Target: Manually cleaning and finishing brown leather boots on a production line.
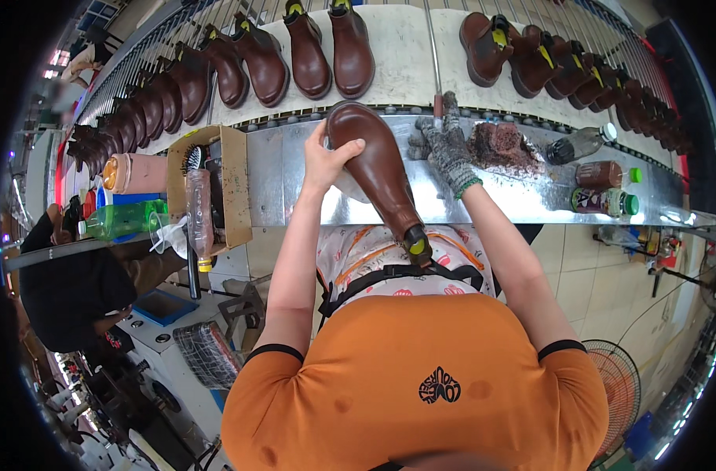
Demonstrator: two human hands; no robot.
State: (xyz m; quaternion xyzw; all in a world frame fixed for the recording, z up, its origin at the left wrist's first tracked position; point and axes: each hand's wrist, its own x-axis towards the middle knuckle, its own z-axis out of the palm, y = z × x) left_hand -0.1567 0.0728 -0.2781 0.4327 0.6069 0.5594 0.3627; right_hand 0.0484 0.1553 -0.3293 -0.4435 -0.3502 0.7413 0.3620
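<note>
My left hand (328, 157) grips a glossy dark brown ankle boot (374, 161) near its toe, thumb pressed on the upper. The boot is tilted over the bench, toe away from me, its shaft with a yellow-green lining pointing toward my waist. To the right of the boot, my right hand (446, 145) wears a grey knit glove with a green cuff. Its fingers are spread over the metal bench, and no object shows in them. Just right of the glove lies a dark, reddish-brown crumbly clump (503, 147).
Brown boots (352, 51) stand in rows on the conveyor (405, 47) beyond the metal bench (283, 173). Small bottles (601, 174) lie at the bench's right. On the left are a cardboard box (234, 184), a green bottle (122, 220) and another person (71, 290). A fan (613, 385) stands behind at right.
</note>
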